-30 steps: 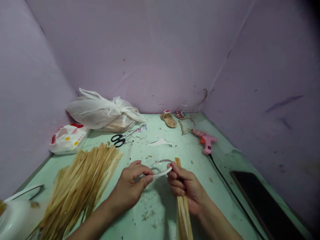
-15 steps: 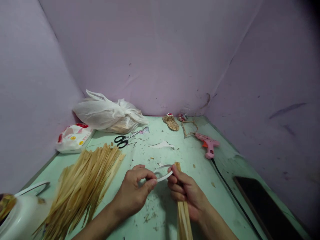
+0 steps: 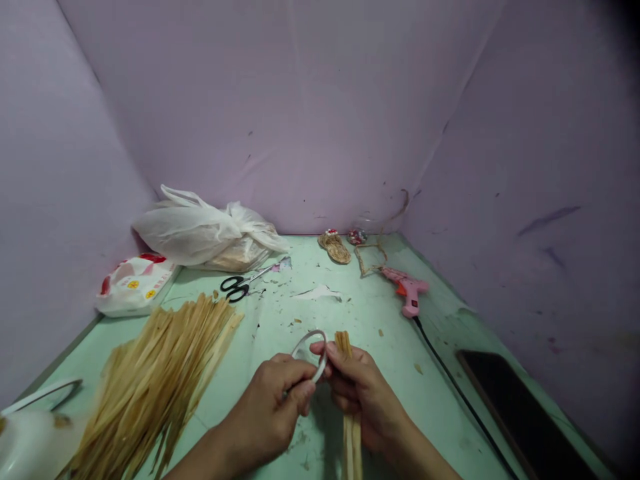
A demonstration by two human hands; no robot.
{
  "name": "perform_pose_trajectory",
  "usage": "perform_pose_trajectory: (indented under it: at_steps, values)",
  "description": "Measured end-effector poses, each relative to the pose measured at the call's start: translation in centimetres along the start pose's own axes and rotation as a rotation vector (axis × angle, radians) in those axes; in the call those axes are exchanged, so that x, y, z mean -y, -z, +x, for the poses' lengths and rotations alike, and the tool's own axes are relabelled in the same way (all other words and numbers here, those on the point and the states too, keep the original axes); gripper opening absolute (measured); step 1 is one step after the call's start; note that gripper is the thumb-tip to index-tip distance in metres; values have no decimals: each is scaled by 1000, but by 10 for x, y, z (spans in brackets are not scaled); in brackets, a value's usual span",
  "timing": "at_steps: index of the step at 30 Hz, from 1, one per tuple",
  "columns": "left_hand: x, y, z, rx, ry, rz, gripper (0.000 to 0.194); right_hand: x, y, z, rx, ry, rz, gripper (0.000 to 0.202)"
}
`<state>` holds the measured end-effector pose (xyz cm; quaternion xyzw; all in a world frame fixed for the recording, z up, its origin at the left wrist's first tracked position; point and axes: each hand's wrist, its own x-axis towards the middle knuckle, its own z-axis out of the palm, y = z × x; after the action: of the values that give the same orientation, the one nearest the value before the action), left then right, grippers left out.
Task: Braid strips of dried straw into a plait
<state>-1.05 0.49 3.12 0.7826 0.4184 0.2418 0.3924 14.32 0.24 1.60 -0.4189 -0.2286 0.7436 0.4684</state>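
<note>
So the left hand (image 3: 273,407) has the white band (image 3: 321,367) pinched between thumb and fingers, near the middle of the green tabletop (image 3: 280,313). Right hand (image 3: 357,393) is pinching the band's other side, with a bunch of dried straw strips (image 3: 351,443) gripped in its curled fingers. Pink glue gun (image 3: 411,293) is lying farther off to the right, black-handled scissors (image 3: 236,288) far left.
</note>
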Motion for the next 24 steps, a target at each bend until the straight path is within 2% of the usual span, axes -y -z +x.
perform_pose_trajectory:
  at_steps: [2,5,8,13,20,24]
  values:
    - [0,1,-1,-36,41,-33,28,-1,0,0,-63,62,-152,33]
    - [0,5,-1,-61,68,-95,31,1,0,1,-213,260,-409,32]
    - [0,8,1,-61,75,-138,34,4,0,2,-295,404,-509,24]
    - [1,8,2,-96,25,-141,30,-1,1,0,-253,427,-613,20]
    - [-4,10,-1,-75,-42,-25,30,-7,4,-3,-139,707,-890,15]
    - [-5,11,-1,-66,-58,43,29,-7,5,-4,-151,766,-924,16]
